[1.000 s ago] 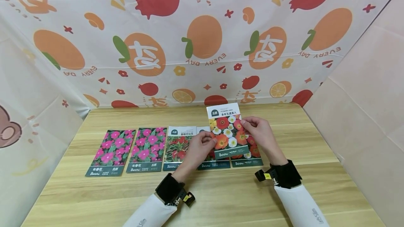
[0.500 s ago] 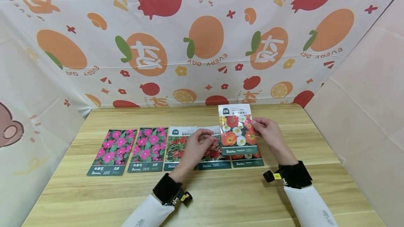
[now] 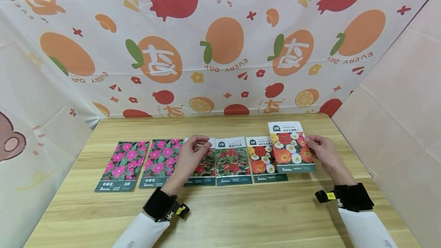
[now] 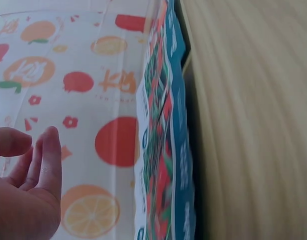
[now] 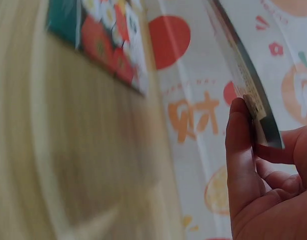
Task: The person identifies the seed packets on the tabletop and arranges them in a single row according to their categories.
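My right hand (image 3: 309,143) pinches the right edge of a seed packet (image 3: 290,147) printed with red and white poppies and holds it a little above the table, at the right end of a row. In the right wrist view my thumb and fingers (image 5: 241,150) clamp that packet's edge (image 5: 249,87). My left hand (image 3: 201,146) hovers over the top of the third packet (image 3: 201,169) in the row, fingers relaxed and holding nothing. The left wrist view shows those loose fingers (image 4: 43,160) beside a packet seen edge-on (image 4: 163,150).
On the wooden table (image 3: 220,209) lie two pink-flower packets (image 3: 125,165) (image 3: 162,162), another red-and-green packet (image 3: 231,160) and a matching poppy packet (image 3: 262,160). A fruit-print cloth (image 3: 220,49) hangs behind, with plain panels on both sides.
My left hand let go of the poppy packet and moved left over the third packet. My right hand carried the packet rightward, uncovering the poppy packet lying in the row.
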